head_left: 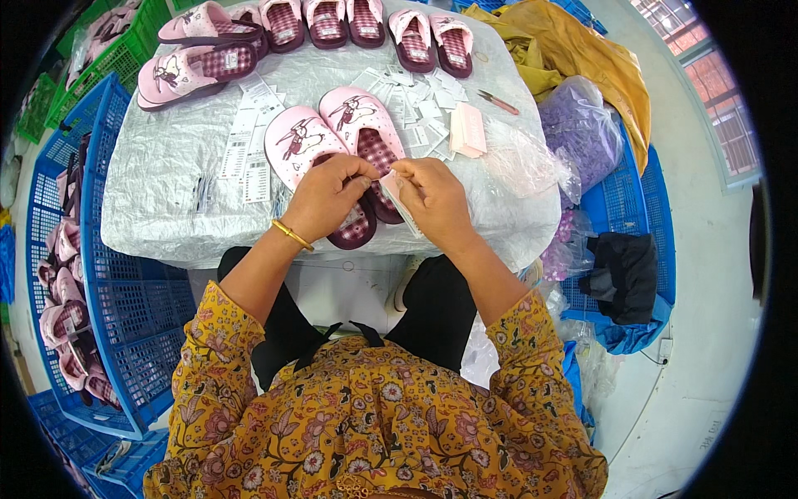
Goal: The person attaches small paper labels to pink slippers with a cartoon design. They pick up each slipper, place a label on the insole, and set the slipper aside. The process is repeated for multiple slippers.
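A pair of pink slippers (349, 115) with a cartoon print and dark red checked insoles lies in front of me, toes pointing away. Over the heel end of the left slipper, my left hand (320, 200) is closed in a pinch; whatever its fingertips grip is too small to make out. My right hand (436, 204) pinches a pale card tag (402, 202) above the right slipper's heel. The fingertips of both hands nearly meet. Several printed paper labels (247, 137) lie flat to the left of the pair.
More pink slippers (328, 23) line the far edge of the covered table (158, 200). Loose white tags, a pink card stack (467, 130), small snips (499, 102) and a clear plastic bag (524, 158) lie right. Blue crates (137, 291) with slippers stand left; another (657, 224) stands right.
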{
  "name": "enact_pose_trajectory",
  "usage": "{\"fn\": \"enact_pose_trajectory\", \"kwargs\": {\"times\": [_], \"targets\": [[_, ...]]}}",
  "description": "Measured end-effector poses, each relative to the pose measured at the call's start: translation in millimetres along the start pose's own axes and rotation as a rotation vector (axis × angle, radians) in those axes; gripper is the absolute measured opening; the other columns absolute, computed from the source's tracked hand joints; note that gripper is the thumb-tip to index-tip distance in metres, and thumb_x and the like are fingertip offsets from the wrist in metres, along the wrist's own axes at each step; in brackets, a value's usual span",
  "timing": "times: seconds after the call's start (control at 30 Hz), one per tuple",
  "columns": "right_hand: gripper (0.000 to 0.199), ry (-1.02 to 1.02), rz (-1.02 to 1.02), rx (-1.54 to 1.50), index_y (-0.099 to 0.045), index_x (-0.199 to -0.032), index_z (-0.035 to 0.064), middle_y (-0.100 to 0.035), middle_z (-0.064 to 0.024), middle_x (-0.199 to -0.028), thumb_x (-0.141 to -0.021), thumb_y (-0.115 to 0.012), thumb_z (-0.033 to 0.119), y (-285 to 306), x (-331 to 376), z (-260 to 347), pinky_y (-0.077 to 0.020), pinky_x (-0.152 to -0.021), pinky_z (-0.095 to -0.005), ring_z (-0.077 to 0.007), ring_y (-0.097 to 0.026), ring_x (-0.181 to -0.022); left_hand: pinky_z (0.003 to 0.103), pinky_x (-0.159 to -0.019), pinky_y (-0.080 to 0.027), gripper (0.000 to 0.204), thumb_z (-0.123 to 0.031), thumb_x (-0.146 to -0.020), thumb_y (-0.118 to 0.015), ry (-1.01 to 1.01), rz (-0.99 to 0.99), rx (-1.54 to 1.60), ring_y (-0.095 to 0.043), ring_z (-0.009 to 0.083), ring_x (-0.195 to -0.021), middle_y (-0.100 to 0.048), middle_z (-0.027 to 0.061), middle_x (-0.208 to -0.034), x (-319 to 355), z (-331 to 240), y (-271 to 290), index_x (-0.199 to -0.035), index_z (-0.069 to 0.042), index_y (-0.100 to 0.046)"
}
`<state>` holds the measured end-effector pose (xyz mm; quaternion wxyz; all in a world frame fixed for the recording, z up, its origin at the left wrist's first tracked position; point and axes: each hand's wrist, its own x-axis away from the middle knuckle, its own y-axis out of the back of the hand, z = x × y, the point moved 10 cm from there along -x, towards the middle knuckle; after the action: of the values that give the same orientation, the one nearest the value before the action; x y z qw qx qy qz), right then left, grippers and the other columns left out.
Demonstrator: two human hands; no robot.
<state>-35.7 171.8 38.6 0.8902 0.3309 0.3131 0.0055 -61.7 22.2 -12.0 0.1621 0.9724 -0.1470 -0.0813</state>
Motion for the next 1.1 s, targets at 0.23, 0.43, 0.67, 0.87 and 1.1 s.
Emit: {"fn": "enact_pose_trajectory", "kwargs": {"times": [0.23,0.43,0.67,0.87,1.1], "targets": [[0.023,-0.130,0.042,-0.142,-0.064,-0.102,0.0031,-0.068,-0.0090,-0.088,-0.081,-0.073,0.001,-7.7,3.6,-12.9,-0.0548,-0.070,-0.0304,-0.0196,-0.067,-0.078,0.021,-0.064,-0.046,0.013,-0.009,-0.094,-0.062,0.093,0.062,0.236,-0.053,0.0042,-0.071,-0.063,-0.0024,-0.091,-2.7,7.7,-11.2,-0.105,-0.002,-0.066],[0.024,-0.435,0.075,-0.422,-0.061,-0.107,0.0020,-0.069,-0.0061,-0.090,-0.085,-0.071,0.000,-17.4,10.6,-33.9,-0.0539,-0.073,-0.0232,-0.0082,-0.065,-0.080,0.020,-0.065,-0.045,0.012,-0.007,-0.094,-0.061,0.054,0.090,0.279,-0.053,0.0033,-0.074,-0.062,-0.0033,-0.091,-4.4,10.1,-15.9,-0.105,-0.003,-0.062],[0.026,-0.535,0.076,-0.486,-0.061,-0.107,0.0012,-0.069,-0.0053,-0.089,-0.084,-0.073,0.002,-22.5,14.1,-37.2,-0.0532,-0.074,-0.0227,-0.0074,-0.064,-0.080,0.020,-0.064,-0.044,0.011,-0.004,-0.094,-0.061,0.077,0.091,0.292,-0.053,0.0030,-0.073,-0.061,-0.0029,-0.090,-3.8,9.5,-16.5,-0.104,-0.003,-0.061],[0.022,-0.472,0.062,-0.449,-0.063,-0.106,0.0015,-0.069,-0.0045,-0.089,-0.086,-0.072,0.001,-22.6,12.8,-35.3,-0.0534,-0.075,-0.0230,-0.0072,-0.064,-0.081,0.022,-0.066,-0.044,0.007,-0.005,-0.092,-0.063,0.064,0.065,0.295,-0.052,0.0045,-0.074,-0.059,-0.0030,-0.083,-3.9,7.6,-15.7,-0.099,-0.003,-0.062],[0.021,-0.531,0.082,-0.461,-0.063,-0.107,0.0023,-0.070,-0.0051,-0.090,-0.087,-0.071,0.002,-25.4,16.1,-38.0,-0.0534,-0.074,-0.0230,-0.0070,-0.065,-0.082,0.022,-0.066,-0.044,0.008,-0.003,-0.092,-0.060,0.109,0.079,0.324,-0.052,0.0040,-0.075,-0.060,-0.0028,-0.084,-2.5,10.2,-16.6,-0.099,-0.002,-0.062]]}}
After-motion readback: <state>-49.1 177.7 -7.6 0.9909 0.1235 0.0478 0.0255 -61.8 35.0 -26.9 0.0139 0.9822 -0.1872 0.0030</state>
